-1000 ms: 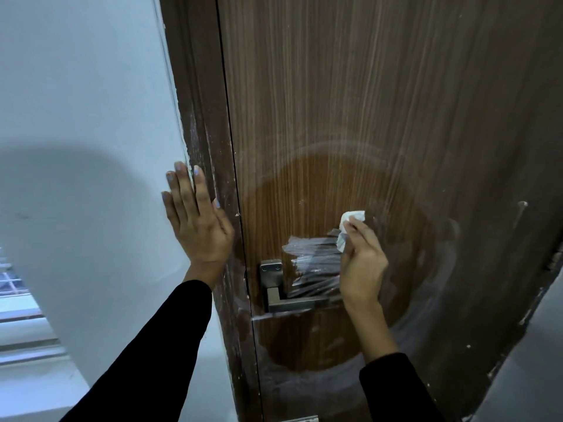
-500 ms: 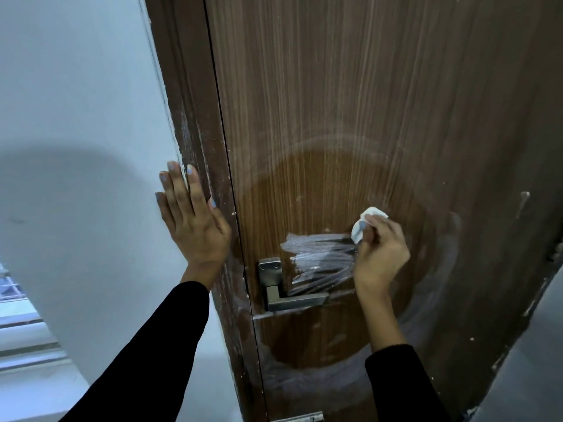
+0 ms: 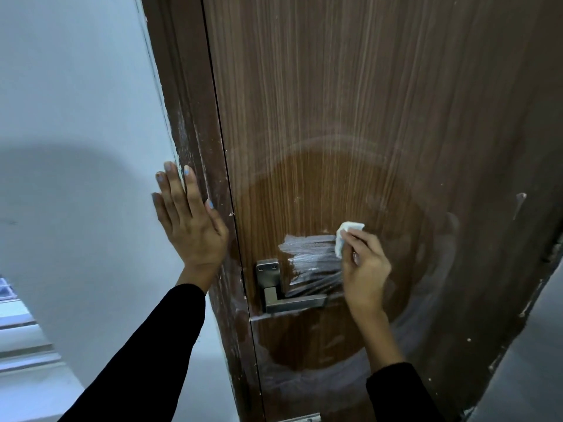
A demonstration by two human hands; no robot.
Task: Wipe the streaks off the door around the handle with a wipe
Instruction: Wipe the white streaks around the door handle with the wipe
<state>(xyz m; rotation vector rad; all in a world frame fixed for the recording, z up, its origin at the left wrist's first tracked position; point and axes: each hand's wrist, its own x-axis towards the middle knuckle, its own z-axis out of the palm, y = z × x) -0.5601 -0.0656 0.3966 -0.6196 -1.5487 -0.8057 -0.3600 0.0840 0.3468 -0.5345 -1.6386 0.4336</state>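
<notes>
Fingers (image 3: 361, 242) of right hand (image 3: 364, 269): curled, pinching a small white wipe (image 3: 347, 237) that is pressed against the brown wood-grain door (image 3: 335, 102). Wipe protrudes above and to the left of the fingertips. Streaks (image 3: 310, 260): whitish horizontal smears on the door, directly left of the fingers, touching the wipe's edge. Handle (image 3: 289, 295): grey metal lever on a square plate, below and left of the fingers, beneath the streaks. Left hand (image 3: 189, 220): fingers straight and together, palm flat across the door frame (image 3: 189, 147) and white wall (image 3: 76, 117), holding nothing. Both sleeves black.
</notes>
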